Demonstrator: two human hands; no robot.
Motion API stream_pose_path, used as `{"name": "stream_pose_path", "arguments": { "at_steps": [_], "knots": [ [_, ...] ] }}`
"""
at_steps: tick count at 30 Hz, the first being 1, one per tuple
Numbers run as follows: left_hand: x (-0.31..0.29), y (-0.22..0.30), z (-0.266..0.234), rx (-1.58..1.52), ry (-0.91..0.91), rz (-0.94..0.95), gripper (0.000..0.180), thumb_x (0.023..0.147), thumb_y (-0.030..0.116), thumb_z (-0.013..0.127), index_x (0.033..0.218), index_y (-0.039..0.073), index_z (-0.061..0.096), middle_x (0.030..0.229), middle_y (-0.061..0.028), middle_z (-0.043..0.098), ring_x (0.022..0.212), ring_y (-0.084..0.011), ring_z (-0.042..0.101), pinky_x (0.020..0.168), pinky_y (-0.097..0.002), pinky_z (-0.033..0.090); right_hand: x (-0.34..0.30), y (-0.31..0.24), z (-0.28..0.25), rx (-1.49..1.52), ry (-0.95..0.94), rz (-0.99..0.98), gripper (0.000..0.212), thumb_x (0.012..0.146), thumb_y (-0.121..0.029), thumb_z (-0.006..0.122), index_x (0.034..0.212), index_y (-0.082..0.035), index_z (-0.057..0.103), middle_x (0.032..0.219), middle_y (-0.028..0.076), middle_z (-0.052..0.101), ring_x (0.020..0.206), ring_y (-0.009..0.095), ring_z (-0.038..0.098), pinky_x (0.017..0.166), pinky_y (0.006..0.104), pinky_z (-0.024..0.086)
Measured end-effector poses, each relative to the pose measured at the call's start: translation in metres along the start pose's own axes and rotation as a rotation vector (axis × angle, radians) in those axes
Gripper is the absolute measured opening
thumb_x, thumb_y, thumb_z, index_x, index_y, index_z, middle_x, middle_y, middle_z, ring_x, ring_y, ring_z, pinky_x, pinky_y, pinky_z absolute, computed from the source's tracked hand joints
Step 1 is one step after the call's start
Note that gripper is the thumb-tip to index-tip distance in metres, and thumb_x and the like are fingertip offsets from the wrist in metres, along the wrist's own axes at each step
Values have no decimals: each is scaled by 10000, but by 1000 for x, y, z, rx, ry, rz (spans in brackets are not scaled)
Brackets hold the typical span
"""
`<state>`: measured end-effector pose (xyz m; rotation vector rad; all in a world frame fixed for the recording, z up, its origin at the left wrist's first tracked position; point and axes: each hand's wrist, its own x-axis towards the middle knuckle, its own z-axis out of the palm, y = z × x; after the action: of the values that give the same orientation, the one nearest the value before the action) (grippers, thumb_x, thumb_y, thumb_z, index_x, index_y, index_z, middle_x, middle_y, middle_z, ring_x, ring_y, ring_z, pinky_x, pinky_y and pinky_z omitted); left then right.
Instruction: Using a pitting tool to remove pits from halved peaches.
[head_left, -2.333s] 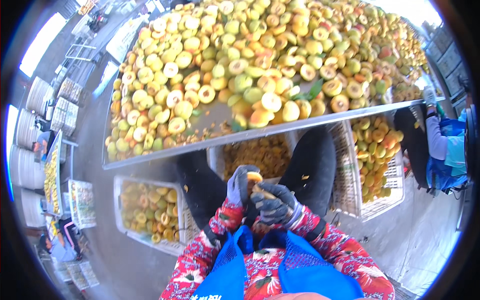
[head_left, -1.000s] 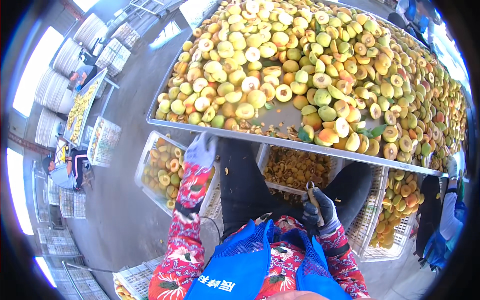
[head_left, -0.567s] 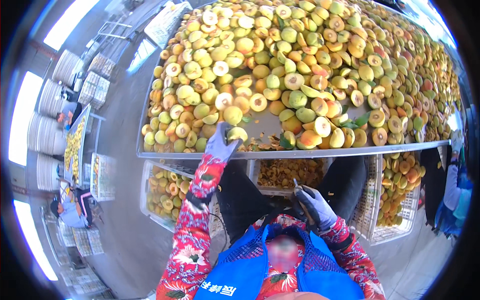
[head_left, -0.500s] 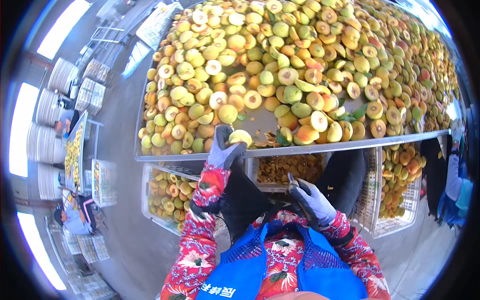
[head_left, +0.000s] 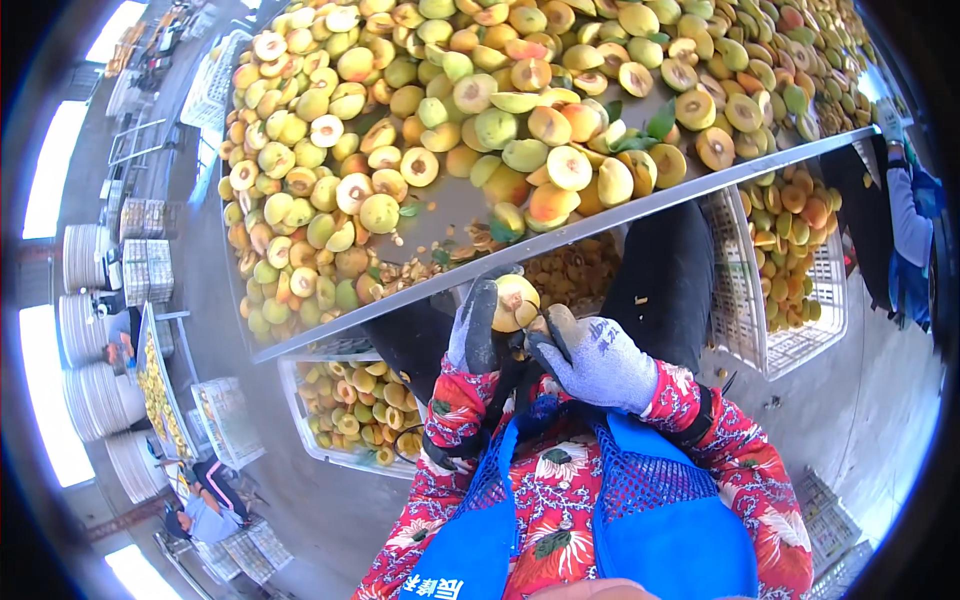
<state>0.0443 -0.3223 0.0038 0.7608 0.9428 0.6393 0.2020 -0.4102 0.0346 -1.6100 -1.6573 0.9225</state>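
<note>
In front of my chest, just below the metal table's near edge, my left hand (head_left: 477, 325) is closed around a yellow peach (head_left: 515, 302). A pale cut patch shows on the fruit. My right hand (head_left: 597, 362), in a grey-lavender glove with dark fingers, has its fingers bent at the lower right of that peach. It grips a small metal-tipped tool, which showed clearly half a second ago and is now mostly covered by the fingers. Whole and halved peaches (head_left: 470, 95) lie heaped across the table, many with the pit showing in the cut face.
The table's metal rim (head_left: 640, 208) crosses beyond my hands. White crates of peaches stand at left (head_left: 325, 440) and right (head_left: 760, 340); scraps (head_left: 575, 275) lie below the rim. A person's sleeve (head_left: 912, 230) shows far right. Another person (head_left: 212, 505) sits far left beside a second table.
My left hand has drawn the peach off the table edge toward my chest. My right hand has come up to meet it. The view has tilted and shifted.
</note>
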Motion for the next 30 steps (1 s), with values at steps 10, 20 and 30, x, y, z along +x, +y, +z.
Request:
{"name": "stream_pose_path", "arguments": {
  "at_steps": [10, 20, 30],
  "knots": [
    [7, -12, -2, 766, -64, 331, 303, 838, 177, 660, 1069, 0, 575, 987, -161, 615, 896, -287, 611, 795, -359, 489, 3, 5, -4, -120, -84, 86, 313, 927, -298, 515, 900, 11, 477, 526, 158, 560, 481, 334, 594, 425, 442, 450],
    [10, -22, 16, 826, 129, 412, 326, 986, 278, 425, 1019, 11, 608, 867, -125, 661, 782, -220, 652, 727, -324, 501, 7, 16, 13, 664, -168, 315, 325, 959, -331, 484, 858, -24, 517, 580, 154, 548, 431, 278, 545, 425, 381, 446],
    [14, -15, 11, 576, -212, 389, 230, 951, 167, 481, 1073, 4, 589, 887, -135, 670, 796, -224, 664, 728, -325, 506, -4, 33, -2, 2176, -708, 836, 361, 974, -423, 450, 905, -73, 508, 518, -14, 430, 347, 80, 376, 329, 185, 302]
  ]
}}
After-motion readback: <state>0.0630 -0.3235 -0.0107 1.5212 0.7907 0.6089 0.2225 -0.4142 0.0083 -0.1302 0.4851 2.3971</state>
